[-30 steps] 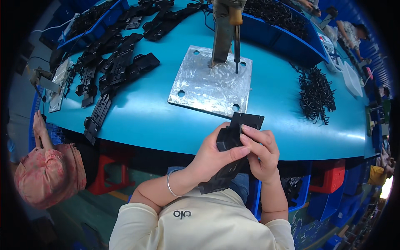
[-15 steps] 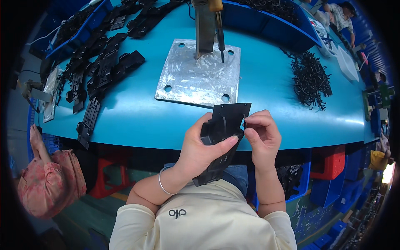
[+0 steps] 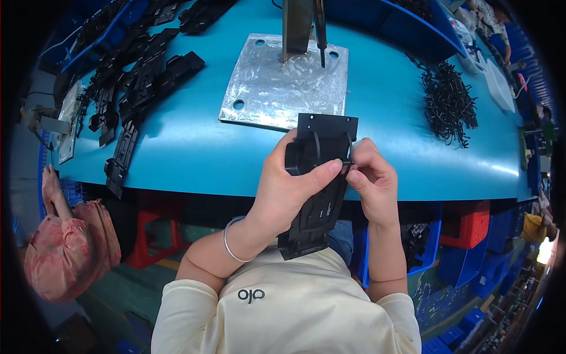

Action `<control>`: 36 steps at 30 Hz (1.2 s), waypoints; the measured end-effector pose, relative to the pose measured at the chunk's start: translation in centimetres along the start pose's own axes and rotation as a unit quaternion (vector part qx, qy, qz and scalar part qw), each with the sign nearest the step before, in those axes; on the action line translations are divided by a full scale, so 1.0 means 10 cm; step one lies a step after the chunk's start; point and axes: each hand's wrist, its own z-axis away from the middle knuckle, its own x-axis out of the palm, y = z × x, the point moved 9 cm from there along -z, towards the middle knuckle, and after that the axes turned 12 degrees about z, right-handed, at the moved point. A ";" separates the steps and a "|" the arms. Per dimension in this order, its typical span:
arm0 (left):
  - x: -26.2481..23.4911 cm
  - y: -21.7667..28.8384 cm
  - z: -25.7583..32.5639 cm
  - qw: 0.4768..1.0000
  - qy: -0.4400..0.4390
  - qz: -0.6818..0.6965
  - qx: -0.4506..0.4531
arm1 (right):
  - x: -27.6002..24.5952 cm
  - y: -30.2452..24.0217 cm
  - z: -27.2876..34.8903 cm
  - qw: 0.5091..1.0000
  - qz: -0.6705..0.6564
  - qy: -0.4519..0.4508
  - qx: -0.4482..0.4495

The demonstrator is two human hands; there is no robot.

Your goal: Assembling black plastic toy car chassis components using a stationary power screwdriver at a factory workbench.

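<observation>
My left hand (image 3: 283, 189) is closed round a long black plastic part (image 3: 318, 215), with the thumb pressed across its face. The part is held upright over the table's front edge, and its flat upper end with small holes overlaps the near edge of a metal plate (image 3: 283, 88). A thin curved black strip (image 3: 317, 147) stands out from the part's upper face. At the part's right edge, the thumb and fingers of my right hand (image 3: 375, 186) pinch a second thin black strip (image 3: 349, 144). Its lower end is hidden by the fingers.
From the plate rises a metal post (image 3: 296, 29) with a slim dark tool (image 3: 321, 35) beside it. Similar black parts (image 3: 147, 88) lie at left, a heap of thin black pieces (image 3: 451, 103) at right. A blue bin (image 3: 377, 29) stands behind. Another person's hand (image 3: 52, 186) is far left.
The black part has turned more upright and shows more of its lower face. Both hands stay on it, and the right fingers still work at its right edge. The view has shifted slightly.
</observation>
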 end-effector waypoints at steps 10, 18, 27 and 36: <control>-0.03 -0.02 -0.01 1.000 0.012 -0.023 0.006 | -0.04 -0.07 0.01 0.978 0.203 0.037 -0.009; -0.07 -0.03 -0.06 0.999 0.027 0.023 -0.001 | 0.00 -0.22 0.00 0.965 0.225 0.115 -0.076; -0.11 -0.10 -0.07 0.998 0.021 0.043 -0.027 | 0.22 -0.33 0.05 0.912 0.372 0.015 -0.172; -0.04 -0.09 -0.06 0.996 0.010 0.082 -0.022 | 0.11 0.20 -0.07 0.997 -0.006 0.029 0.071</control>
